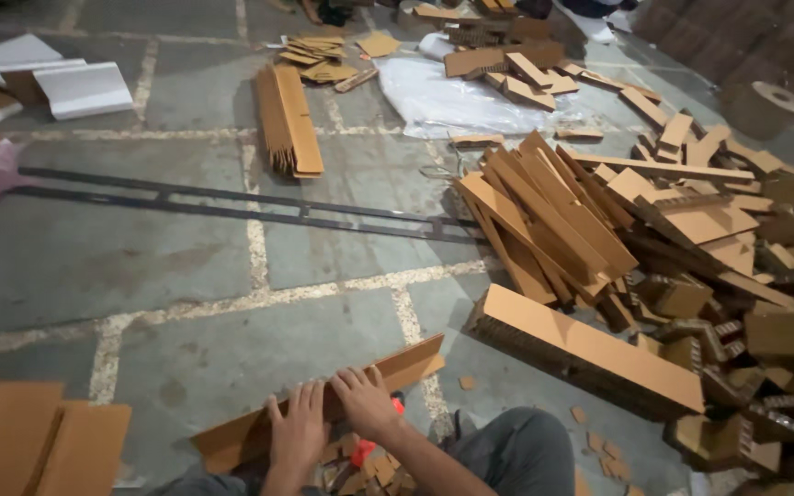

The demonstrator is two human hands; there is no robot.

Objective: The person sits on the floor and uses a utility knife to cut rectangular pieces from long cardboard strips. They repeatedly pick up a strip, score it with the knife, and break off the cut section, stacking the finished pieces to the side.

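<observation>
On the grey concrete floor (186, 266), close in front of our knees (507, 450), we had both hands down on a long cardboard strip (415, 360). Our left hand (298, 430) lay flat on it with the fingers spread and pointing away, pressing rather than gripping. Our right hand (363, 400) sat just beside it, touching it, fingers curled over the strip's far edge; whether the thumb was pinching underneath we could not tell.

To handle such a piece well, we judged it best to keep the palms near the middle so that neither end lifted, and to press evenly, since a long thin board would buckle or crease if loaded at one spot. Keeping the fingers clear of the raw cut edge also seemed wise.

The strip was plain brown board, long and narrow, lying aslant with its right end farther from us and slightly raised. Its top face was smooth; its near end ran out of sight under our arms. Something small and red (363, 450) showed beneath our wrists among cardboard scraps (599, 445). To the right lay a thick honeycomb-edged slab (590, 349) and beyond it a big heap of offcuts (691, 239); white panels (80, 87) lay well apart at the far left.
</observation>
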